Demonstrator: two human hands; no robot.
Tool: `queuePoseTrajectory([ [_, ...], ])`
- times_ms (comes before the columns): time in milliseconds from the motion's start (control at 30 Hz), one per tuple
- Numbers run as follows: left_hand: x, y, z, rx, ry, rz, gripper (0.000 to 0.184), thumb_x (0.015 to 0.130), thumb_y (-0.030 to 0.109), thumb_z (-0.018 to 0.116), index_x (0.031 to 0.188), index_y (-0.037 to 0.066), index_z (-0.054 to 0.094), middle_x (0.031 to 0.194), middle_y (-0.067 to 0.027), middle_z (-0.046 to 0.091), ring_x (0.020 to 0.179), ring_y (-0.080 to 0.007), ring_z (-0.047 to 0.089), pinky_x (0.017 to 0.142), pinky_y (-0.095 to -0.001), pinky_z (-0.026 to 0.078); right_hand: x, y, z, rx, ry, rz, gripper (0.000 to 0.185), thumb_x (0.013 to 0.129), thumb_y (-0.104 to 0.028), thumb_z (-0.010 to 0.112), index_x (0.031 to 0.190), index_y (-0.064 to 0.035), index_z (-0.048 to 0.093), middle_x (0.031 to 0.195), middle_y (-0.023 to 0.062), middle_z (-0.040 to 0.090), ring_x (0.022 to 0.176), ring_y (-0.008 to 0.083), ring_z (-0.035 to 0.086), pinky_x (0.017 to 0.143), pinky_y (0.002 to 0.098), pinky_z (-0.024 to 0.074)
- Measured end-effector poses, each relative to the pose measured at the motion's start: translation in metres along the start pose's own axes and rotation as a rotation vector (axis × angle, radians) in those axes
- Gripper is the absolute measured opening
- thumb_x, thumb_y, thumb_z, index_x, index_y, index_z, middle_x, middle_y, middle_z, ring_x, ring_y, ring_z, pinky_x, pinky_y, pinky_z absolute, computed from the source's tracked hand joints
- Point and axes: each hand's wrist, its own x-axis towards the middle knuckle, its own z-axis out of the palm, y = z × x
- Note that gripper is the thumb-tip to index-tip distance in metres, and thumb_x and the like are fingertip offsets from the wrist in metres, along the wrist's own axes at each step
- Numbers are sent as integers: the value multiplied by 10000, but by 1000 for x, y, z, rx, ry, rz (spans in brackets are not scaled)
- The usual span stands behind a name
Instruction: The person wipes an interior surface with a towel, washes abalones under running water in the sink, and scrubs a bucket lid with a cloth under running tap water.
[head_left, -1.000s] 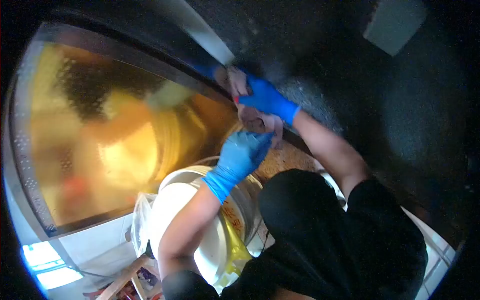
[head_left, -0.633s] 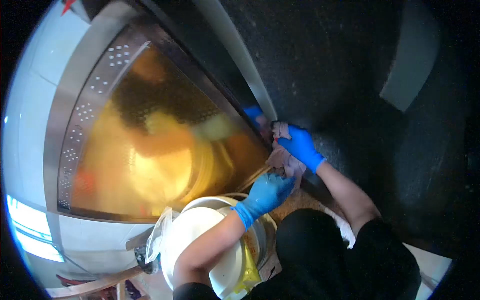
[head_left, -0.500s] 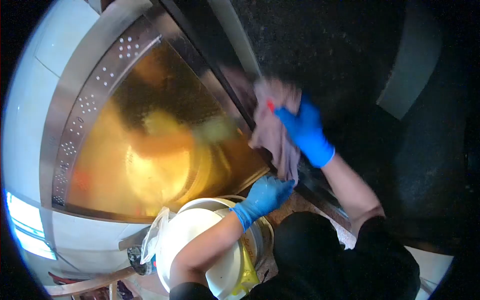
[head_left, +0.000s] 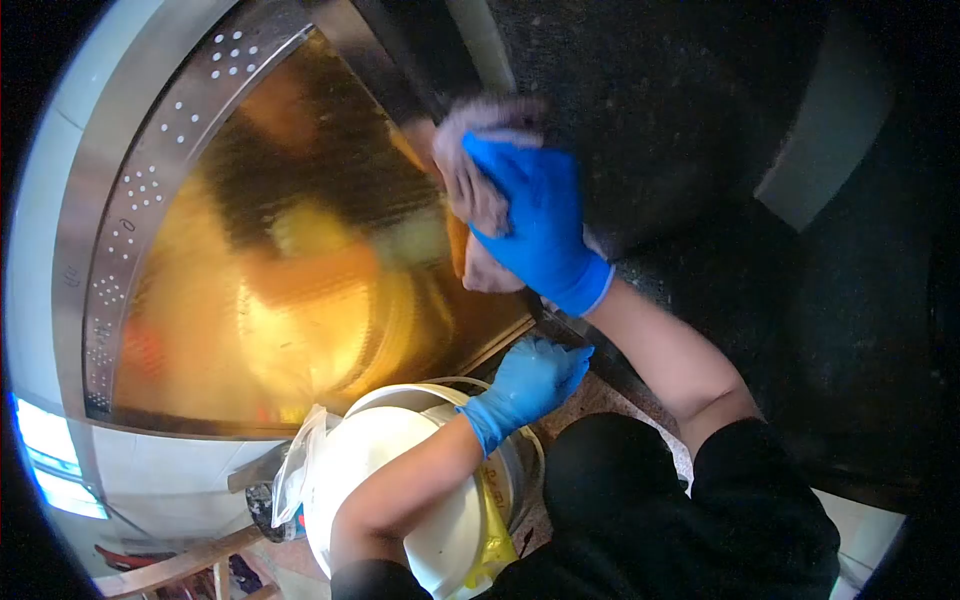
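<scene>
- Across the right side I see a big dark slab [head_left: 690, 120]. Its dim face runs on past the right hand, on the side away from the pail, so I judge that side gives more room to move.
- Left of it is a shiny gold sheet [head_left: 300, 330], with a metal rim [head_left: 150, 190] full of small holes. The rim comes down to a corner close above the left hand, so I would mind that edge.
- Low down, a white pail with a lid [head_left: 375, 445] sits under the left arm. A clear bag [head_left: 300, 465] hangs at its left side, and a bit of yellow wrap [head_left: 497, 535] shows on its right. I judge the left elbow could bump the lid.
- Near the middle is the pink rag [head_left: 470, 185], bunched up at the line where gold sheet and dark slab meet. The step I see is the rag being worked at that edge. A move along it calls for a firm hold, with loose folds kept off the corner.
- Over the rag, the right hand [head_left: 545, 215], in a blue glove, has its fingers closed on it.
- Just below, the left hand [head_left: 535, 380], also gloved, is apart from the rag. Its fingers look curled, but I cannot tell if it grips something.
</scene>
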Motion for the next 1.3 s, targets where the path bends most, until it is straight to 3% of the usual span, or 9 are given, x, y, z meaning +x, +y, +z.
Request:
queuePoseTrajectory([
  [133, 3, -3, -6, 38, -33, -132, 253, 834, 227, 625, 1070, 151, 678, 719, -135, 641, 640, -334, 620, 574, -458, 487, -71, 16, 9, -131, -54, 143, 138, 787, -164, 583, 915, -119, 605, 843, 113, 628, 763, 331, 608, 636, 441, 464],
  [367, 8, -2, -16, -60, 168, -426, 206, 855, 219, 666, 1003, 80, 697, 903, -170, 686, 805, -334, 675, 691, -387, 539, -188, 61, -28, -133, -716, 404, 340, 758, -118, 633, 1093, -68, 645, 974, 116, 667, 929, 317, 627, 801, 431, 481],
  [567, 37, -6, -40, -508, 337, -501, 892, 758, 209, 786, 1448, -34, 274, 1408, -240, 414, 1303, -286, 426, 1053, -366, 372, -172, 108, -92, 1316, -174, 1334, 337, 852, -96, 492, 1141, 13, 625, 1096, 100, 664, 990, 185, 619, 933, 340, 481],
  [633, 57, -5, -41, -660, 328, -475, 886, 771, 244, 776, 1440, -48, 273, 1383, -214, 447, 1286, -265, 441, 1050, -357, 374, -137, 82, -99, 752, -315, 1009, 343, 887, -96, 472, 1184, 21, 597, 1179, 100, 631, 1096, 193, 579, 1013, 341, 430],
  [833, 93, 4, -77, -1294, 27, -756, 450, 890, 254, 635, 1208, -54, 560, 1126, -139, 630, 1015, -197, 600, 912, -317, 470, -131, 98, -80, 1776, -217, 798, 348, 968, -152, 444, 1257, 15, 539, 1258, 132, 582, 1123, 222, 560, 1020, 369, 429],
  [900, 92, 10, -78, -1345, 197, -713, 324, 911, 226, 574, 1084, -43, 627, 1026, -119, 660, 921, -174, 619, 860, -303, 484, -139, 99, -89, 1016, -272, 1111, 534, 952, -226, 495, 1427, -24, 362, 1396, 168, 461, 1254, 236, 466, 1103, 348, 322],
  [1067, 91, 34, -110, -1567, 306, -537, 418, 890, 217, 509, 1248, 1, 535, 1185, -120, 605, 1092, -234, 578, 1003, -349, 424, -154, 25, -102, 491, -525, 829, 1116, 672, -61, 783, 1520, -58, 58, 1559, 148, 201, 1435, 235, 184, 1160, 348, 190],
  [1167, 86, 49, -137, -1520, 360, -546, 456, 803, 167, 573, 1208, -40, 561, 1131, -134, 627, 1044, -218, 602, 952, -328, 462, -224, 34, -79, -19, -409, 699, 561, 683, -155, 768, 1207, -48, 600, 1088, 203, 647, 954, 369, 636, 843, 430, 516],
  [1300, 71, 66, -175, -1604, 474, -431, 524, 778, 175, 582, 1248, -52, 527, 1161, -152, 615, 1064, -248, 598, 970, -357, 454, -297, 79, -72, 85, -498, 904, 409, 840, -183, 637, 1228, -58, 601, 1115, 158, 663, 999, 300, 654, 883, 375, 516],
])
